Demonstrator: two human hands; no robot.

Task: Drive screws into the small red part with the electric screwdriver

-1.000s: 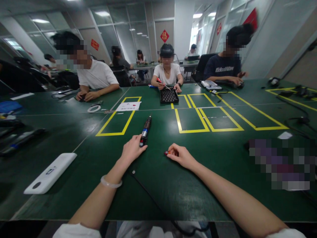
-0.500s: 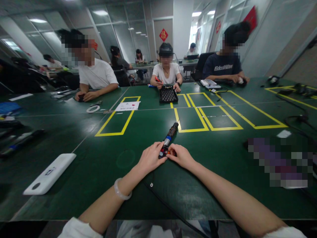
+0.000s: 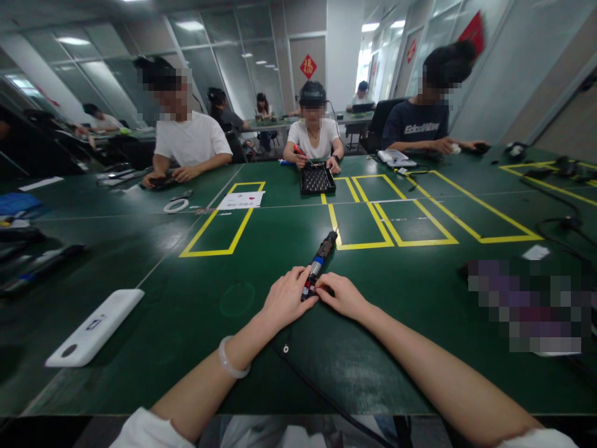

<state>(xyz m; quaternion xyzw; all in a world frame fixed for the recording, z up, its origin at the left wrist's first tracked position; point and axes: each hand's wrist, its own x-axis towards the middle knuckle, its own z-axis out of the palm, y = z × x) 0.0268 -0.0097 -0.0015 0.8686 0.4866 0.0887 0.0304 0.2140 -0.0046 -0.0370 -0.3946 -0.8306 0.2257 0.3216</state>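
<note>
A slim electric screwdriver (image 3: 322,254) lies on the green table in front of me, its dark tip pointing away and slightly right. Silver, blue and red parts show along its body, so the casing looks opened. My left hand (image 3: 288,295) grips its near end, fingers over the left side and thumb below. At that same end, the fingertips of my right hand (image 3: 342,295) are pinched together against the red parts. What they hold, if anything, is too small to make out.
A white power bank-like slab (image 3: 100,326) lies at left, and a black cable (image 3: 317,389) runs toward my lap. Yellow tape (image 3: 366,246) marks rectangles beyond the screwdriver. Across the table, a co-worker uses a red-handled tool over a black tray (image 3: 318,180); two more people sit either side.
My right fingertips have shifted slightly, and the orange bit seen by them before is now hidden. The screwdriver has barely moved. The co-workers at left and right have moved their hands.
</note>
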